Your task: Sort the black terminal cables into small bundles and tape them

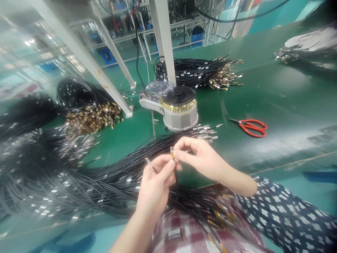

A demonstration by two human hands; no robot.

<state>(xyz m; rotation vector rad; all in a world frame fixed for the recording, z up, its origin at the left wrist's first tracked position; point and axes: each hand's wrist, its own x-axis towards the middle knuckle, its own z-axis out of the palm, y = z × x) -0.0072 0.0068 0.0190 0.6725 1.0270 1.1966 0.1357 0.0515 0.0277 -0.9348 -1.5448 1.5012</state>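
Note:
In front of my body, my left hand (158,182) is closed, its thumb and forefinger pinching a black cable just below its small metal connector (172,150). Yellow tape shows at the connector. My right hand (201,154) pinches the same connector from the other side, with the fingertips of both hands nearly touching. A thin pale strip with a brownish tip (149,162) sticks out behind my left fingers; I cannot tell what it is. Beneath and behind my hands lies a long bundle of black cables (113,168) with silvery ends. More cables with yellow-taped ends (218,214) rest across my lap.
A white round tape dispenser (181,119) with yellow pieces around its rim stands on the green table (263,91). Red-handled scissors (252,127) lie to the right. Other cable bundles (92,116) sit left and behind (195,72). White metal posts (163,38) rise near the dispenser.

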